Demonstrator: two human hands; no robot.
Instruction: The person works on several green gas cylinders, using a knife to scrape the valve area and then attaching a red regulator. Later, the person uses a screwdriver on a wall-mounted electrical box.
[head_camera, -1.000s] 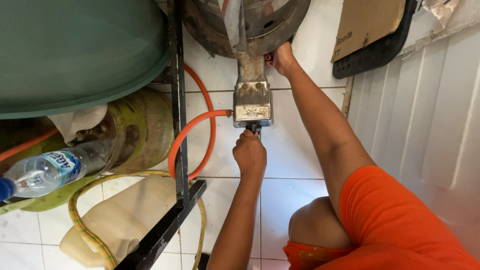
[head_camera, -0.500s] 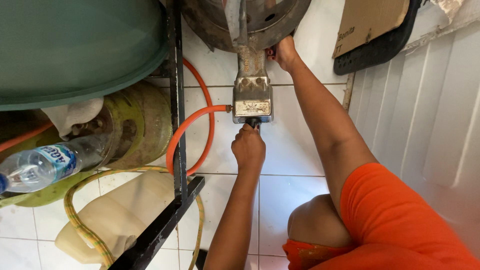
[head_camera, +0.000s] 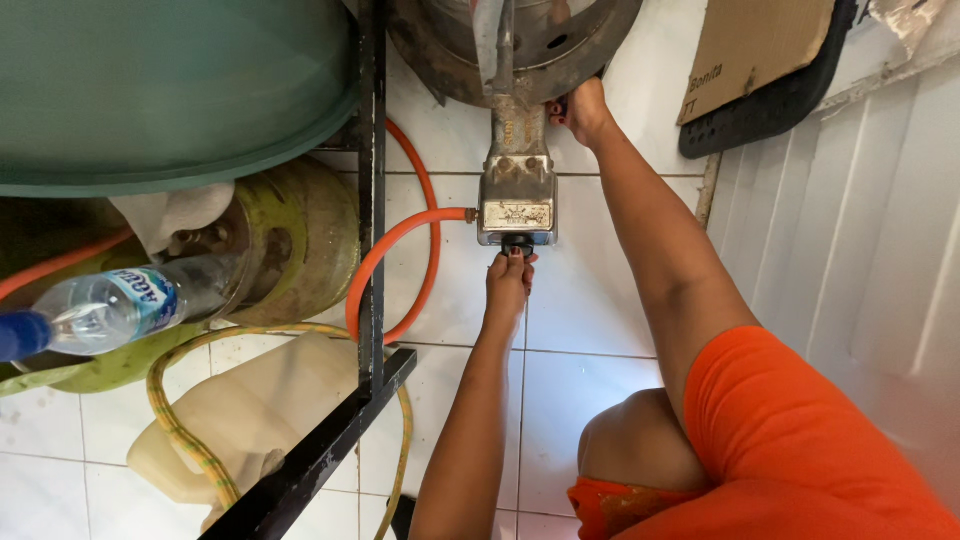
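Two hands on the burner: the left hand (head_camera: 508, 285) pinches its fingers on the small black knob (head_camera: 517, 243) under the grey metal valve box (head_camera: 517, 198). The right hand (head_camera: 583, 110) grips the round rusty burner (head_camera: 560, 40) rim above the white tiled floor (head_camera: 600, 320), an orange rubber hose (head_camera: 400, 245) joining the box's side.

White square floor tiles (head_camera: 600, 330) with thin grey joints fill the middle, evenly lit. A white ribbed panel (head_camera: 870, 230) runs down the right edge. A black metal frame (head_camera: 372, 200) stands upright at left — its lower bar slants toward the bottom edge. Cardboard (head_camera: 760, 50) on a black mat (head_camera: 790, 110) lies at the top right corner.
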